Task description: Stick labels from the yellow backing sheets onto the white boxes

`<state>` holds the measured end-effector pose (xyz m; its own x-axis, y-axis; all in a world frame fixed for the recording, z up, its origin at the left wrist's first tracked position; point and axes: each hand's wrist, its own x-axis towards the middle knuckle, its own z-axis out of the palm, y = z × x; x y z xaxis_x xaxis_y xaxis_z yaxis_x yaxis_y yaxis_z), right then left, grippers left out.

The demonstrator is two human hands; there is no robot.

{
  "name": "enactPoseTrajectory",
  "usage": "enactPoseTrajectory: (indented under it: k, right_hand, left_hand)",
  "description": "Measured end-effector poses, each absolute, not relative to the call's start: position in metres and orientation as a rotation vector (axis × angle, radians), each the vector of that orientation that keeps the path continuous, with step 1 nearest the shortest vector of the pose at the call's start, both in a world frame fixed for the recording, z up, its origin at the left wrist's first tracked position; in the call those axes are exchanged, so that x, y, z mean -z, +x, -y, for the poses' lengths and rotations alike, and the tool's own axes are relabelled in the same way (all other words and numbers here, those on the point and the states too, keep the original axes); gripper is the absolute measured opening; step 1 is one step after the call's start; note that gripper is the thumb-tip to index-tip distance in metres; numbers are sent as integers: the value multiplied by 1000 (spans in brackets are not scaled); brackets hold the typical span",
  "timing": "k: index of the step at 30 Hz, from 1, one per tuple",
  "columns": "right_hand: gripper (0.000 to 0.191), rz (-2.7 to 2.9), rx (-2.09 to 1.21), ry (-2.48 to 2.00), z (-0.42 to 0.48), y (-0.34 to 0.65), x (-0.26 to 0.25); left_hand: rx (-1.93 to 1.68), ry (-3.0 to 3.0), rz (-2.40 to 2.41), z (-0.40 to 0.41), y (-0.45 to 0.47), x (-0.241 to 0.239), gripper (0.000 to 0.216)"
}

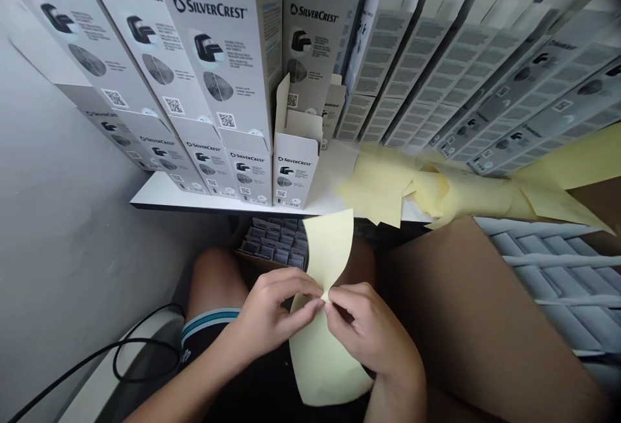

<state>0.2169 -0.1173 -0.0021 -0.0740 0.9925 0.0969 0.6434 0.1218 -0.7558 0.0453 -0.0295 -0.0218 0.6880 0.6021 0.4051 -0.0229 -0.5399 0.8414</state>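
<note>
A sheet of pale yellow paper hangs over my lap, gathered to a narrow waist at its middle. My left hand pinches that waist from the left between thumb and fingers. From the other side, my right hand pinches it too, with the fingertips of both hands almost touching. Above the pinch the paper flares upward toward the table edge; below, it spreads wide across my dark shorts.
Printed white boxes stand in rows on a white table, with crumpled yellow paper at its edge. A large cardboard carton with white packs is at right. A carton of small boxes sits below; a black cable loops at left.
</note>
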Motion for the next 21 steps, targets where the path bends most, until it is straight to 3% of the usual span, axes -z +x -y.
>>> enactPoseTrajectory:
  k: [21]
  right_hand:
    - [36, 1744, -874, -1762, 113, 214, 5]
  left_hand:
    - [-1052, 2368, -567, 40, 54, 30, 10]
